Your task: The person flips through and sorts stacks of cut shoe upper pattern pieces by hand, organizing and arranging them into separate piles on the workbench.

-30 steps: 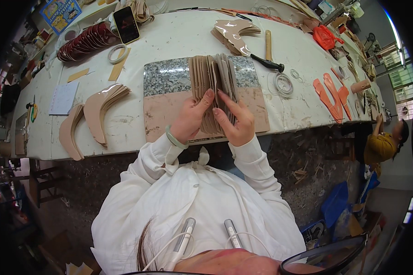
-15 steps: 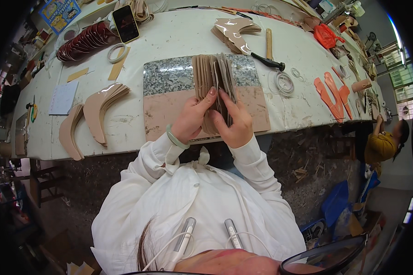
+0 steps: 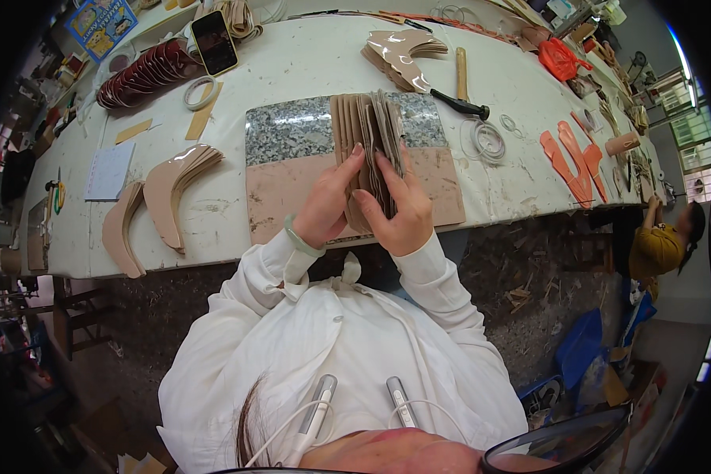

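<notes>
A thick sheaf of tan and grey-brown leather-like pieces (image 3: 349, 118) stands on edge between my hands, with narrow gaps among the layers. My left hand (image 3: 324, 207) is closed on its left side, thumb laid along the layers. From the right, my right hand (image 3: 405, 215) grips the sheaf, with fingertips and thumb against the inner layers. Beneath it lie a speckled grey stone slab (image 3: 288, 130) and a pinkish-brown board (image 3: 280, 193). A pale green bangle (image 3: 302, 237) circles my left wrist.
Curved tan stacks (image 3: 166, 193) rest at left, near a notepad (image 3: 109, 170). Beyond the slab are another tan stack (image 3: 399, 55) and a hammer (image 3: 461, 75). Orange cut pieces (image 3: 573, 170) lie right. A phone (image 3: 214, 43) leans against a dark red roll (image 3: 146, 75). A person in yellow (image 3: 657, 251) is far right.
My left thumb has shifted slightly up and left along the sheaf, and the layers have spread a little differently. My right fingers have moved slightly. The phone's screen has gone dark.
</notes>
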